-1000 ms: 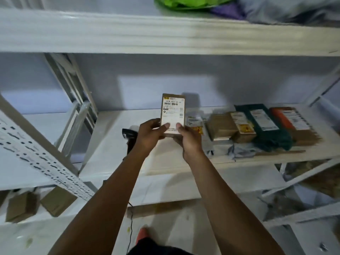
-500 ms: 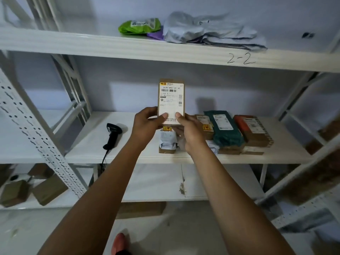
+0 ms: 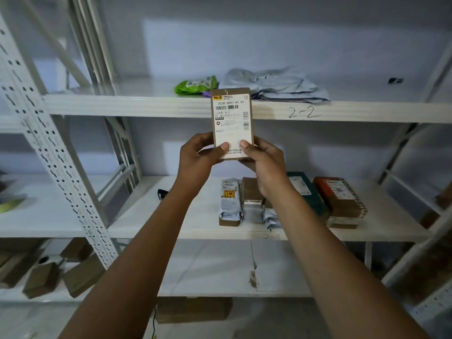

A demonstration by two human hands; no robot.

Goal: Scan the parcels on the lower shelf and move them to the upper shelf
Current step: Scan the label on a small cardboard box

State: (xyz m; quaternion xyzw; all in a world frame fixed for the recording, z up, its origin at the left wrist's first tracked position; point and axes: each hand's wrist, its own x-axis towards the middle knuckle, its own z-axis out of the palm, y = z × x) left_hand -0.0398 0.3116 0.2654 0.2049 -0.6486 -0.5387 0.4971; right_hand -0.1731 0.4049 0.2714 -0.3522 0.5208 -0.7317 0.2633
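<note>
- Between the two shelf levels, a small cardboard parcel (image 3: 232, 118) is gripped at its lower end by both hands. The left hand (image 3: 198, 155) is curled round the lower left edge and the right hand (image 3: 263, 160) round the lower right edge, with each thumb pressed on the label.
- The parcel is held upright in the air above the lower shelf (image 3: 183, 216), label towards the camera. Its top edge is seen against the front lip of the upper shelf (image 3: 146, 106).
- On the upper shelf, whose front edge is marked "2-2" (image 3: 304, 112), a green mailer bag (image 3: 195, 84) and a heap of grey poly mailers (image 3: 274, 84) are seen just behind the parcel's top.
- On the lower shelf, below the hands, a row of parcels is laid out:
  - a grey-wrapped packet (image 3: 230, 204)
  - a small brown box (image 3: 253, 190)
  - a dark green parcel (image 3: 308, 192), partly hidden by the right forearm
  - an orange-topped brown box (image 3: 340, 196)
- A black handheld scanner (image 3: 162, 194) is mostly hidden behind the left forearm on the same shelf.
- At the left, a white perforated upright (image 3: 53, 148) is seen.
</note>
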